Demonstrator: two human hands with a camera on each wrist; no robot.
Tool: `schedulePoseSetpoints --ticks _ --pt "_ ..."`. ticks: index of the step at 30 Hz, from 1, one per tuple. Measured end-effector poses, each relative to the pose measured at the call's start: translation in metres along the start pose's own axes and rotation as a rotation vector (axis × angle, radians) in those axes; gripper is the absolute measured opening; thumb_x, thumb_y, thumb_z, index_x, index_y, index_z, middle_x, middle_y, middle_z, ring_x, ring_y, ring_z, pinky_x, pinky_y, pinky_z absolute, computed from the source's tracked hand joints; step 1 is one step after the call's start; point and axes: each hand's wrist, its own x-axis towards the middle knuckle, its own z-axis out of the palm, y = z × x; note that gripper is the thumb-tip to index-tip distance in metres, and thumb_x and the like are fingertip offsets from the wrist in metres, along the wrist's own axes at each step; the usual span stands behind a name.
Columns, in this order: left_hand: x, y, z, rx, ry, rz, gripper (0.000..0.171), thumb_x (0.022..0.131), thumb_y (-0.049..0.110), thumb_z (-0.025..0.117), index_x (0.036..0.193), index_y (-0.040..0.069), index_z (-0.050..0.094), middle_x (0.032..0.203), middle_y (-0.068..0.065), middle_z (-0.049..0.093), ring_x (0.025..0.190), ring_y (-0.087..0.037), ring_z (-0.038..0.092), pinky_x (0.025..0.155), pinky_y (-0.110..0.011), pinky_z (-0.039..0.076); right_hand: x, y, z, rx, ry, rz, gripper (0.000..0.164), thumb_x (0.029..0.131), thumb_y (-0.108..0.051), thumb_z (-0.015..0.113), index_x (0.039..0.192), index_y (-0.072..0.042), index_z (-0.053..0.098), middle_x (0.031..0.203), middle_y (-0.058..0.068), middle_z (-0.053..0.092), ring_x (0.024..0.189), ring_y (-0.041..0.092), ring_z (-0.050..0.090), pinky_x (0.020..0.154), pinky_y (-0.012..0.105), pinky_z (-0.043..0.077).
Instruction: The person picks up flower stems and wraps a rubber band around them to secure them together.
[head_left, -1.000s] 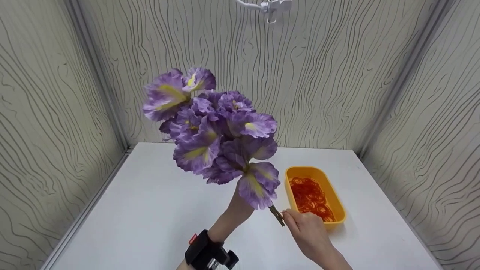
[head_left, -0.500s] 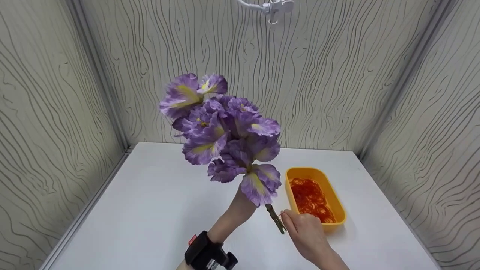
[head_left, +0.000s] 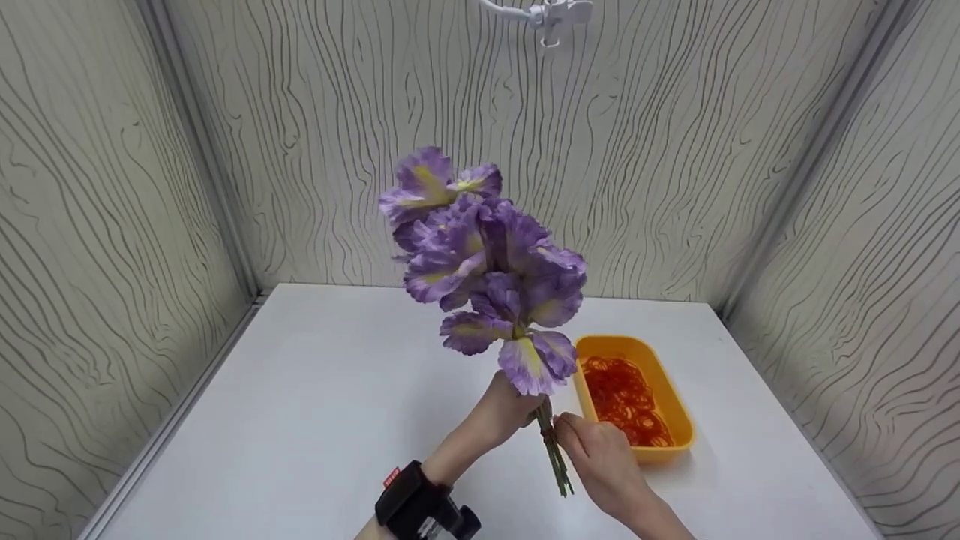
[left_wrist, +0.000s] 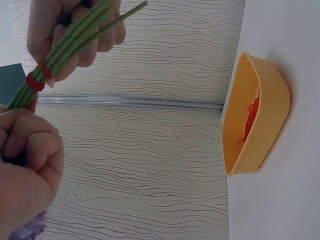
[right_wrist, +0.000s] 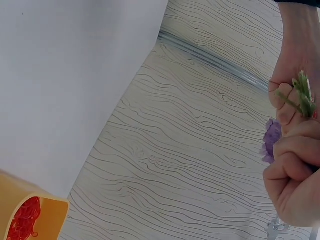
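Note:
A bouquet of purple artificial irises [head_left: 465,255] with yellow streaks leans up and left in the head view. My left hand [head_left: 514,405] grips its green stems [left_wrist: 82,37] just below the blossoms; the flowers partly cover this hand. A red rubber band [left_wrist: 35,83] circles the stems below that grip, and a second loop of it shows beside the first in the left wrist view. My right hand [head_left: 604,457] pinches at the band with thumb and curled fingers. The cut stem ends [right_wrist: 304,92] stick out past both hands.
On the white table [head_left: 315,420], a yellow tray [head_left: 667,382] stands at the right, holding many red rubber bands [head_left: 622,397]. Wood-patterned walls [head_left: 660,150] enclose the table. A white clip-like fitting [head_left: 555,15] hangs on the back wall.
The bouquet has swung right and turned more upright, with its stem ends lower. The red band, earlier stretched from stems to right hand, now lies round the stems. The tray stays put.

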Motion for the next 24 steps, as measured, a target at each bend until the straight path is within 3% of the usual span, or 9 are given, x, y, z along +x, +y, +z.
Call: schedulePoseSetpoints --ticks 3,9,14,24 --pt "-0.004 0.006 0.000 -0.134 0.002 -0.054 0.023 0.091 -0.004 0.041 0.069 -0.001 0.049 0.052 0.004 0.035 0.041 -0.005 0.029 0.041 -0.018 0.026 0.001 -0.001 0.000 0.017 0.015 -0.028 0.027 0.096 -0.015 0.040 0.077 -0.014 0.058 0.059 -0.014 0.044 0.052 0.004 0.038 0.051 0.023 0.037" --pt "-0.002 -0.015 0.003 -0.139 -0.014 -0.037 0.021 0.094 0.005 0.042 0.075 0.004 0.051 0.051 0.005 0.035 0.040 -0.005 0.029 0.039 -0.019 0.027 0.001 0.000 0.001 0.065 -0.009 0.027 0.026 0.096 -0.015 0.039 0.077 -0.012 0.057 0.054 -0.011 0.038 0.051 0.004 0.036 0.050 0.022 0.037" --pt "-0.003 -0.019 0.003 -0.148 -0.027 -0.043 0.021 0.093 0.002 0.041 0.075 0.003 0.052 0.051 0.004 0.035 0.040 -0.006 0.027 0.038 -0.020 0.025 0.002 0.000 0.002 0.078 -0.025 0.042 0.027 0.096 -0.016 0.039 0.078 -0.012 0.058 0.054 -0.010 0.037 0.050 0.005 0.034 0.049 0.022 0.036" --pt "-0.015 0.007 -0.003 -0.192 -0.078 -0.027 0.016 0.093 0.001 0.039 0.082 0.001 0.051 0.052 0.006 0.032 0.040 -0.004 0.026 0.040 -0.018 0.024 0.003 0.001 0.003 0.086 -0.021 0.029 0.026 0.096 -0.016 0.040 0.075 -0.013 0.056 0.055 -0.011 0.034 0.051 0.004 0.034 0.050 0.022 0.034"
